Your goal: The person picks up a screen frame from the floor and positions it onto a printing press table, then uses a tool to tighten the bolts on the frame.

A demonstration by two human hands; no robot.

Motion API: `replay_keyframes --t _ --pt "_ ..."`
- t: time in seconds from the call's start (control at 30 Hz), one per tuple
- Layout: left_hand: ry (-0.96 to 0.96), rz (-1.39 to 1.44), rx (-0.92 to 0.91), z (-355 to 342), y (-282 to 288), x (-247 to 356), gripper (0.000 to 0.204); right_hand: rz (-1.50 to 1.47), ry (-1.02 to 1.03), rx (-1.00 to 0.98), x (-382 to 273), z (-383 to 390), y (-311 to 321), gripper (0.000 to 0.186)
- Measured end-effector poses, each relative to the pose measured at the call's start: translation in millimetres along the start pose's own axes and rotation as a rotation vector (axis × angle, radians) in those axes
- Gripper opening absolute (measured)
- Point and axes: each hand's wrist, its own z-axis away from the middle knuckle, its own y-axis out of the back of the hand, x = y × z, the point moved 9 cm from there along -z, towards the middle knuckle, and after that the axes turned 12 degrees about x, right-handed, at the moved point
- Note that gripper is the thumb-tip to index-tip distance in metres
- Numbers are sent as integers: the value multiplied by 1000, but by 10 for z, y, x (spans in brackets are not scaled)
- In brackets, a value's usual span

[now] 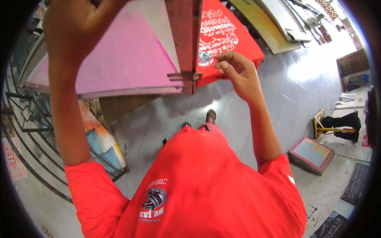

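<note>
My left hand (77,29) is raised at the upper left, over a framed screen (119,59) with a pink and pale mesh. Its thumb stretches to the right, while its other fingers run out of the picture, so any hold is hidden. My right hand (242,75) hovers by the near right part of a red printed cloth (226,39), its fingers loosely bent and apart with nothing seen in them. The red cloth lies flat beyond a dark brown bar (184,35). A metal hinge or clamp (184,76) sits at the bar's near end.
Curved black metal railings (35,158) stand at left, beside a paint-stained board (103,135). On the right are a small framed screen (311,154), a yellow stand (319,123) with black cloth and dark lettered boards (357,182). Grey tiles (278,87) cover the floor.
</note>
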Motion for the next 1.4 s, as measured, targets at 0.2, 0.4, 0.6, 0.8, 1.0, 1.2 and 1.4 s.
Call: replay_keyframes --t 0.2,0.4,0.6,0.8,1.0,1.2,1.4 --pt "-85 -62 36 -65 104 -122 51 33 466 43 -1415 -276 77 27" --pt "-68 -70 22 -102 94 -121 58 243 522 -55 -1936 -478 -231 36" --pt "-68 -61 44 -79 96 -99 60 447 426 -110 -1917 -520 -238 30" --pt "-84 -61 55 -66 131 -84 57 635 661 -89 -2082 -412 -281 22" --pt "-35 -54 -22 -43 92 -122 55 416 604 -120 -1962 -390 -210 37" --pt "-29 -30 -26 -66 19 -94 57 188 146 52 -435 -823 586 39" --pt "-15 -43 -53 -68 -54 -179 65 412 -99 284 1455 -1343 1848 37"
